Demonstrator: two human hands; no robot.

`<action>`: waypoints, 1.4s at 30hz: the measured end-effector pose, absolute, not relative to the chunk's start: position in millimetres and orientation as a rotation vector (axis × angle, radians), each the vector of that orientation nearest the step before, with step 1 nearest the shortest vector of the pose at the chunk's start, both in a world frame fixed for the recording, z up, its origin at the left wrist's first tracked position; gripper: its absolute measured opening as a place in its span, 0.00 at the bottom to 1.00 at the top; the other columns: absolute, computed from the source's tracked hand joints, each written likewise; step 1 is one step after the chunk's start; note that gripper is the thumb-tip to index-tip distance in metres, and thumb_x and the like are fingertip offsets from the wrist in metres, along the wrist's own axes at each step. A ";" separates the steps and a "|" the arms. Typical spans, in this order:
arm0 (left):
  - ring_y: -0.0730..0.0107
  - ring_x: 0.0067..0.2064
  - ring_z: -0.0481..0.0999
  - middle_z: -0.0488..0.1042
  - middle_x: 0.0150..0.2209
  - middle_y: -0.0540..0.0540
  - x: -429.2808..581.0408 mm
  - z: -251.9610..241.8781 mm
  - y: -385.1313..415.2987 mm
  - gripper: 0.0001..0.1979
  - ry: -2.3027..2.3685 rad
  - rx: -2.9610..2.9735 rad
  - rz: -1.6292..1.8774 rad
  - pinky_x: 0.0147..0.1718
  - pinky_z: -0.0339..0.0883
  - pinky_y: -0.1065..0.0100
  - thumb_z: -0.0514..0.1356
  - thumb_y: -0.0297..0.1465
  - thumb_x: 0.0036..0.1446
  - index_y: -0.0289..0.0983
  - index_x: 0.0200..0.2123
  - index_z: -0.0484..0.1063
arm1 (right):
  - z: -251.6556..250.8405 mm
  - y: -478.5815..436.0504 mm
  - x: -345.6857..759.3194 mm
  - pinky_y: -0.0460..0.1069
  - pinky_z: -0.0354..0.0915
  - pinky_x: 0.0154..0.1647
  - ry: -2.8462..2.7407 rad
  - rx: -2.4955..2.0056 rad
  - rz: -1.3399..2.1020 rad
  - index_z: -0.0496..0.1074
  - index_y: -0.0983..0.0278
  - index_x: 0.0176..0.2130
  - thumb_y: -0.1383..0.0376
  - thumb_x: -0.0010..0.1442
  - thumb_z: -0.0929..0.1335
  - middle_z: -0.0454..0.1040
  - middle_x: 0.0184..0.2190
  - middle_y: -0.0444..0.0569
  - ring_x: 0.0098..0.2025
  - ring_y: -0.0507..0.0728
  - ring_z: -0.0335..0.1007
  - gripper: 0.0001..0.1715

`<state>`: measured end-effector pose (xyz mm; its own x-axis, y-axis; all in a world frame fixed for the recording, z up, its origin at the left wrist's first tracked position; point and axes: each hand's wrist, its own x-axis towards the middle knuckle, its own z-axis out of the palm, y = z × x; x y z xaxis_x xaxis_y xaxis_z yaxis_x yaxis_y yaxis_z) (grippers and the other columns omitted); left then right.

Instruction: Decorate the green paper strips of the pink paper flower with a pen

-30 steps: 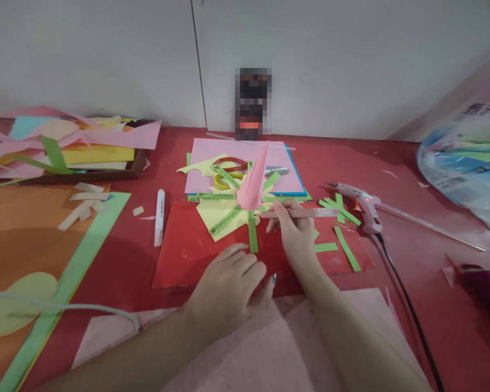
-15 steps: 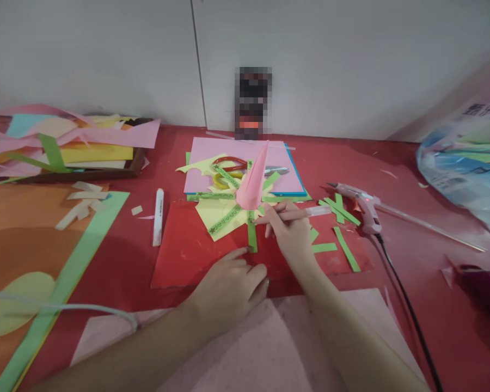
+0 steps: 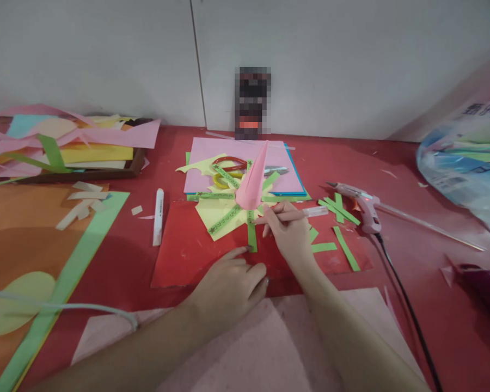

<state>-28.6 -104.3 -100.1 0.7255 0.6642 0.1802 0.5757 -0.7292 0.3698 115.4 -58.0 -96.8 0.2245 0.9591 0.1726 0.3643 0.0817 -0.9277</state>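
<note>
My right hand (image 3: 289,231) grips a pink pen (image 3: 306,213) and its tip meets a green paper strip (image 3: 251,235) just under a pink paper cone (image 3: 253,179). My left hand (image 3: 228,286) rests on the red sheet (image 3: 188,250), fingers curled, with one fingertip pressing the strip's lower end. The cone stands over yellow paper pieces (image 3: 217,213) and marked green strips.
A pink glue gun (image 3: 365,207) with a black cord lies to the right, among loose green strips (image 3: 345,247). Red-handled scissors (image 3: 232,163) lie on a pink sheet behind. A white stick (image 3: 158,216) lies left. Paper scraps fill a tray (image 3: 85,175) at far left; a plastic bag (image 3: 465,169) sits far right.
My right hand slid a little left and nearer with the pen. My left hand's fingers curled in, and one fingertip reached up to the green strip's end.
</note>
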 end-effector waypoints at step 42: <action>0.73 0.21 0.63 0.61 0.17 0.53 -28.0 -99.7 -103.9 0.13 0.994 2.597 0.468 0.50 0.61 0.60 0.49 0.28 0.59 0.37 0.22 0.63 | -95.3 -60.6 114.3 0.46 0.64 0.26 -1.318 -1.512 0.746 0.59 0.60 0.20 0.61 0.57 0.65 0.67 0.11 0.39 0.20 0.53 0.72 0.17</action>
